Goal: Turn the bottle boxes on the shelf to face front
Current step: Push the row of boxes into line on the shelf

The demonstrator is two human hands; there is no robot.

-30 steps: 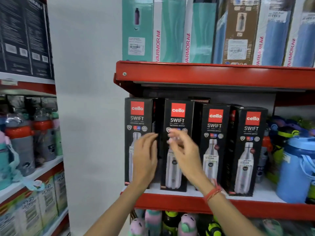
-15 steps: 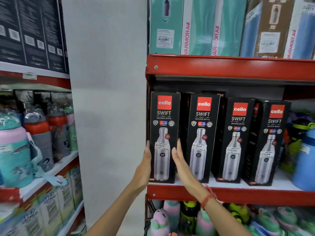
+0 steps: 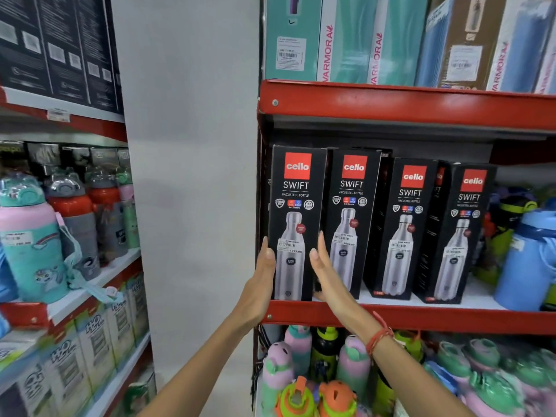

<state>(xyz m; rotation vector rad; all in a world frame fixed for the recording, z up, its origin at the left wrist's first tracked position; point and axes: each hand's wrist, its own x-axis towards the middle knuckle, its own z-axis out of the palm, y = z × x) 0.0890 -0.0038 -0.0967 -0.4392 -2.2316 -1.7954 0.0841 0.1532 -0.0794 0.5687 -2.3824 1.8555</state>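
Fingers [image 3: 264, 251] of the left hand [image 3: 260, 284] lie straight and pressed together, flat on the left side of the end box [image 3: 296, 224]; the right hand [image 3: 326, 272] mirrors it on the box's right side, slipped between it and the second box [image 3: 349, 221]. Box stands upright between the palms, long axis vertical, at the shelf's [image 3: 391, 319] left end — label already front. Both hands are equally near. Half a second ago the grip was the same; before that, the hands were higher, fingers loose.
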